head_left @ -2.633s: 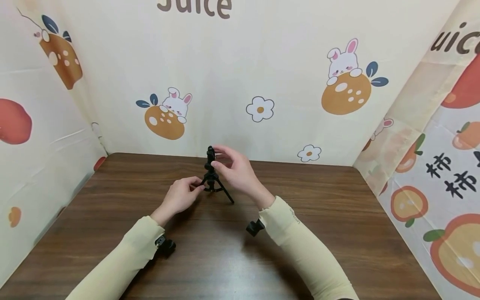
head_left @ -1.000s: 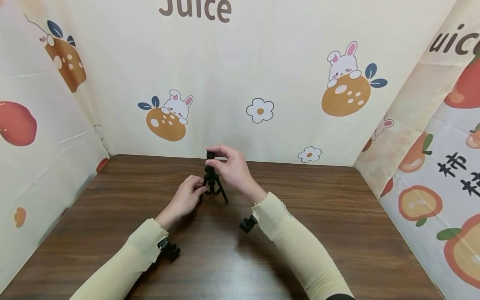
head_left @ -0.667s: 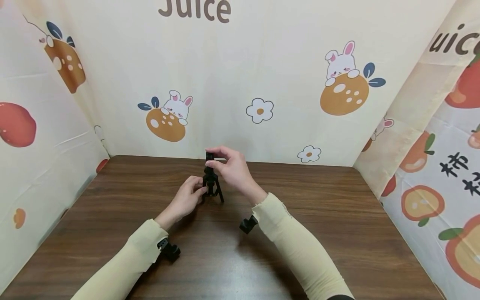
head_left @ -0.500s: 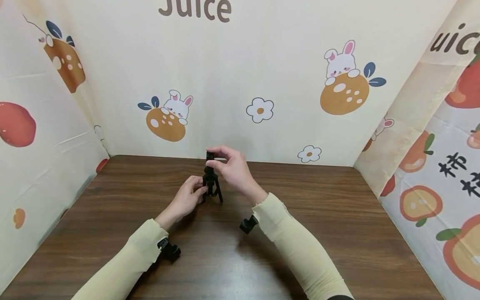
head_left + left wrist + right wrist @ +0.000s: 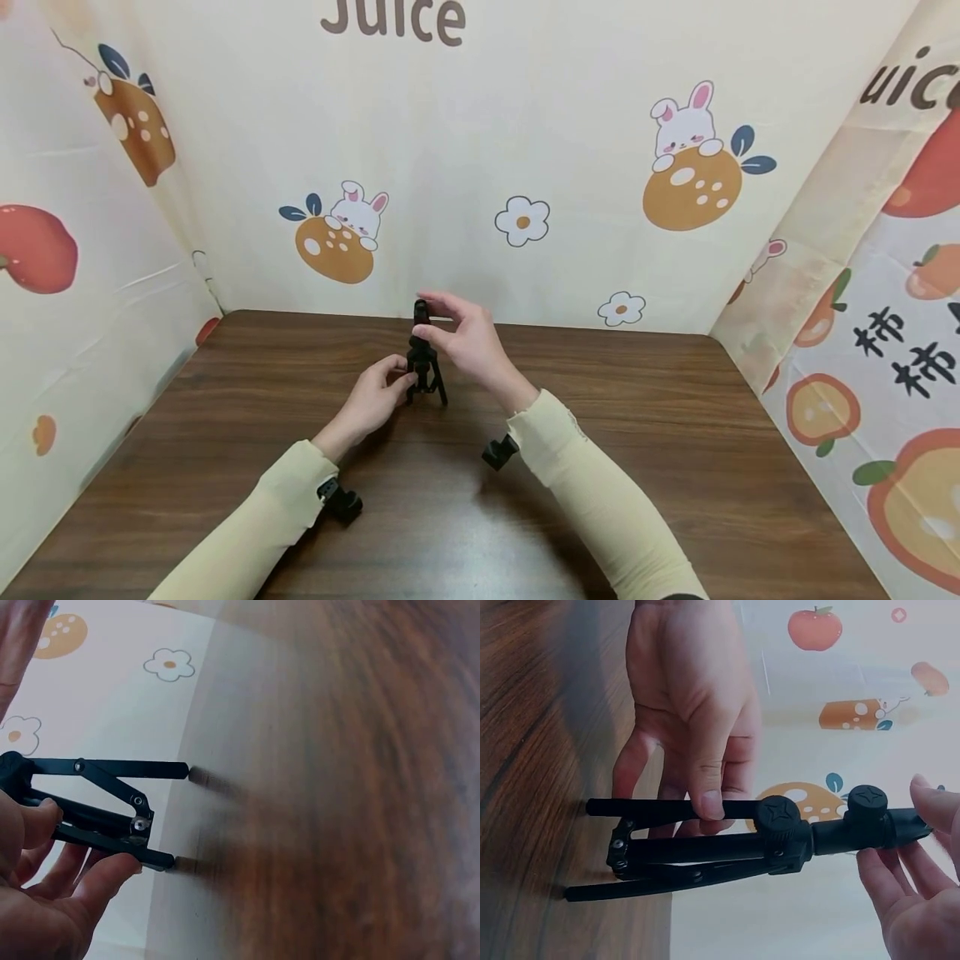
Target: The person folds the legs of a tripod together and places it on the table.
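Note:
A small black tripod [image 5: 422, 357] stands upright near the back of the table, its legs partly drawn in towards the centre column. My left hand [image 5: 369, 402] pinches one leg between thumb and fingers; the right wrist view shows that thumb on the leg just below a round knob [image 5: 778, 816]. Up at the tripod's head, my right hand [image 5: 468, 337] grips the top between thumb and fingertips. Two legs with a hinged brace [image 5: 112, 784] show in the left wrist view, their feet close to the tabletop. Whether every foot touches the wood I cannot tell.
The brown wooden table [image 5: 637, 467] has a printed cloth wall [image 5: 570, 150] right behind the tripod, with more cloth at both sides. Black wrist cameras [image 5: 341, 502] hang from both sleeves, low over the tabletop.
The tripod's legs, spread wide at first, have come closer together. My left hand has followed slightly to the right. My right hand stays at the head, which has turned a little.

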